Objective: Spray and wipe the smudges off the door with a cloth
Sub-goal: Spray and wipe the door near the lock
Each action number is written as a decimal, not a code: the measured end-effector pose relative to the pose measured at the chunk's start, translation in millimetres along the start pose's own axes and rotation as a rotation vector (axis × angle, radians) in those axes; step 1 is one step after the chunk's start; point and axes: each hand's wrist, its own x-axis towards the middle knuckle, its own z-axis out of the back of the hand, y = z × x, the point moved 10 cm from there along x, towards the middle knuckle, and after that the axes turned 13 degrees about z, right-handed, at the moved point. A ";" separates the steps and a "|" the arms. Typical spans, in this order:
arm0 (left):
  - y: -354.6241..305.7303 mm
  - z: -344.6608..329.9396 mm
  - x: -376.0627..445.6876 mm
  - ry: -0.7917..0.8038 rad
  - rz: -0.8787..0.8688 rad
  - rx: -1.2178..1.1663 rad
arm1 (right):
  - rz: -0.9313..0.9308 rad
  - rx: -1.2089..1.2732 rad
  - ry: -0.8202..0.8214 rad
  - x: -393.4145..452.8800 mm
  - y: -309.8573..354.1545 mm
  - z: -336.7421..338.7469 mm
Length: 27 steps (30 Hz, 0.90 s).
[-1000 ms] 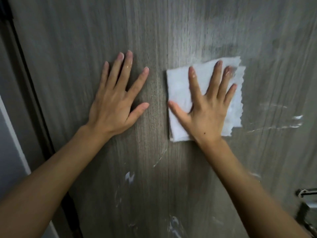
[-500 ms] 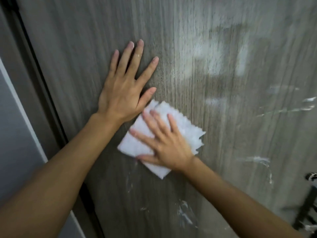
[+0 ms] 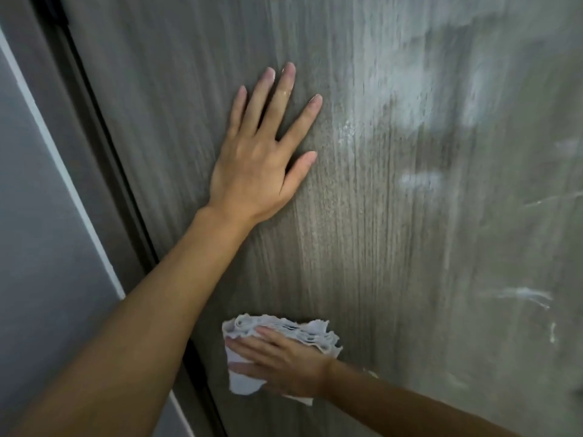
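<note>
The left hand (image 3: 258,162) lies flat on the grey wood-grain door (image 3: 176,99), fingers straight and spread, thumb out to the right, palm against the surface in the upper-middle part of the view. It holds nothing. The right hand (image 3: 280,364) is low on the door, near the bottom edge of the view, and it presses a white cloth (image 3: 303,334) flat against the surface w/ straight fingers pointing to the left; the fingers are not curled round it. The cloth is bunched and folded, its wavy edges stick out above and to the left of the hand, and a small corner shows under the wrist. The 2 hands are well apart, the left one above, the right one below. White smudges (image 3: 394,86) cover the upper right of the door as hazy patches, and thinner white streaks (image 3: 527,294) sit at the right side, approx. level w/ the space between the hands. At the left, the dark door frame (image 3: 104,146) runs diagonally, and beside it is a pale grey wall (image 3: 34,216).
</note>
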 end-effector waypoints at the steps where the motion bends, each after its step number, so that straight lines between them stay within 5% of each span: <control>1: 0.6 -0.3 0.2 0.008 0.003 0.010 | 0.042 -0.016 0.013 -0.2 6.6 -1.7; 7: -0.6 -0.3 0.4 0.006 0.005 0.022 | -0.139 -0.040 -0.274 -59.5 -82.7 35.9; 12: -0.8 0.2 0.8 0.004 0.016 0.025 | -0.734 -0.048 -0.523 -190.7 -218.7 71.0; 17: -2.1 -1.4 1.6 0.004 0.008 0.035 | -1.124 0.053 -0.603 -205.8 -213.3 57.8; 23: 0.0 -0.2 -0.2 -0.003 0.011 0.033 | -0.438 0.101 -0.363 -108.1 -90.9 24.8; 27: -3.4 1.8 1.2 0.002 0.009 0.032 | -0.329 0.059 -0.348 -116.9 -95.8 25.2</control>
